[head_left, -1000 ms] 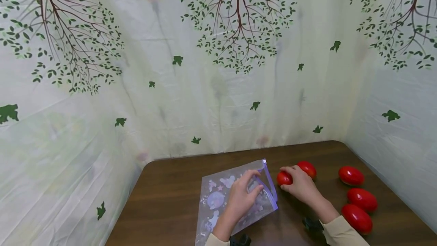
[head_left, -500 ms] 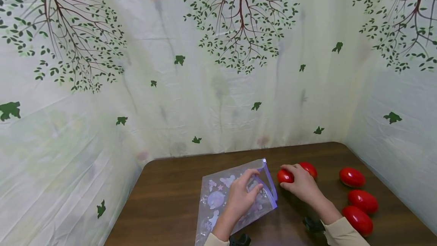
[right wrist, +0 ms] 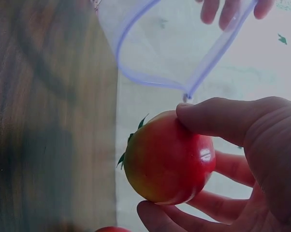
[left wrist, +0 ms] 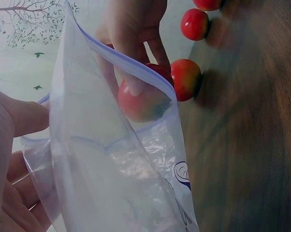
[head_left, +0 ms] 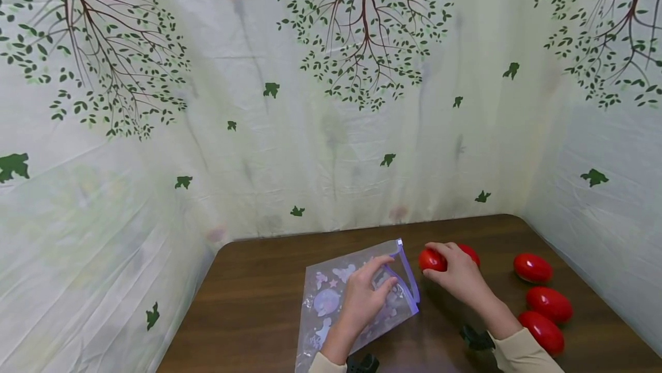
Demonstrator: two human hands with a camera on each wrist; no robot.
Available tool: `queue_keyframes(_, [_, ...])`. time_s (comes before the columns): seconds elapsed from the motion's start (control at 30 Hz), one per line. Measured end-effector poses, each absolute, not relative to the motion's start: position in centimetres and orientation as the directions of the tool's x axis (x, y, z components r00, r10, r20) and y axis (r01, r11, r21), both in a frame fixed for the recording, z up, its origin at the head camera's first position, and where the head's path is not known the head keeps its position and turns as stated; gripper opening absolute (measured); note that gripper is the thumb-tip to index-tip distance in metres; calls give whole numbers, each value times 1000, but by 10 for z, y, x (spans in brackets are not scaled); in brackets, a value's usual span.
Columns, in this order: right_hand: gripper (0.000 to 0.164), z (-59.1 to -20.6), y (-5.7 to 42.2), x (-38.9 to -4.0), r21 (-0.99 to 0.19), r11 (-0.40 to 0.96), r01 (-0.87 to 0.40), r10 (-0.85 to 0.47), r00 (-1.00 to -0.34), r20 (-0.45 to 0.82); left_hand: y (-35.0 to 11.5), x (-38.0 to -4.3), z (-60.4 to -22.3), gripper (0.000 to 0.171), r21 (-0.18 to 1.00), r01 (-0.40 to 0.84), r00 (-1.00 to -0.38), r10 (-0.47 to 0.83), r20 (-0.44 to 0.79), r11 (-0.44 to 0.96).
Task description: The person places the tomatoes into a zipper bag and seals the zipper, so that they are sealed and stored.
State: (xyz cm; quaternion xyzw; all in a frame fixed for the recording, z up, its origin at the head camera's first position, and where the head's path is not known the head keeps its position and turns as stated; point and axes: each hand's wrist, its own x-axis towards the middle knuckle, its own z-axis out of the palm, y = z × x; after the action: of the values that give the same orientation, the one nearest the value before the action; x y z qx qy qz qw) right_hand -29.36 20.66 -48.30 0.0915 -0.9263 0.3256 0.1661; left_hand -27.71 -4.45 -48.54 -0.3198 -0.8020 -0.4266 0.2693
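My right hand (head_left: 457, 272) grips a red tomato (head_left: 431, 260) between thumb and fingers, to the right of a zip bag's mouth. In the right wrist view this tomato (right wrist: 169, 159) shows a yellowish-green shoulder and green leaf tips. The clear zip bag (head_left: 327, 304) has pale printed figures and a purple zip edge (head_left: 410, 275); its mouth gapes toward the right hand. My left hand (head_left: 364, 298) holds the bag near the mouth, thumb and fingers spread wide. Through the plastic in the left wrist view, fingers (left wrist: 27, 188) appear behind the film. Another tomato (head_left: 469, 253) is partly hidden behind the right hand.
Three more tomatoes lie at the table's right side: one farther back (head_left: 532, 268), one in the middle (head_left: 549, 303) and one nearer (head_left: 541, 333) beside the right sleeve. The brown wooden table (head_left: 243, 298) meets a leaf-printed curtain (head_left: 331, 189) at its back edge.
My right hand has lifted slightly with the tomato, staying beside the bag's mouth. The left hand and the bag have hardly moved.
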Motion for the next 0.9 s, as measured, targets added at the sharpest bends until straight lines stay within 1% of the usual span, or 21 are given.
queue_keyframes(0.2, [60, -477, 205, -290, -589, 754, -291, -62, -924, 377, -45, -277, -486, 38, 514, 739, -653, 277, 705, 435])
queue_keyframes(0.37, [61, -472, 203, -288, -620, 731, -285, -61, -932, 357, -45, -278, -485, 38, 512, 744, -648, 274, 711, 430])
queue_keyframes(0.5, [60, -468, 201, -286, -660, 692, -294, -70, -936, 344, -45, -278, -485, 38, 514, 741, -650, 270, 710, 433])
queue_keyframes(0.73, [57, -460, 195, -280, -696, 639, -326, -94, -932, 350, -46, -278, -483, 38, 537, 721, -674, 263, 690, 437])
queue_keyframes(0.9, [57, -458, 190, -275, -758, 573, -311, -110, -946, 305, -46, -276, -482, 37, 549, 714, -682, 255, 685, 435])
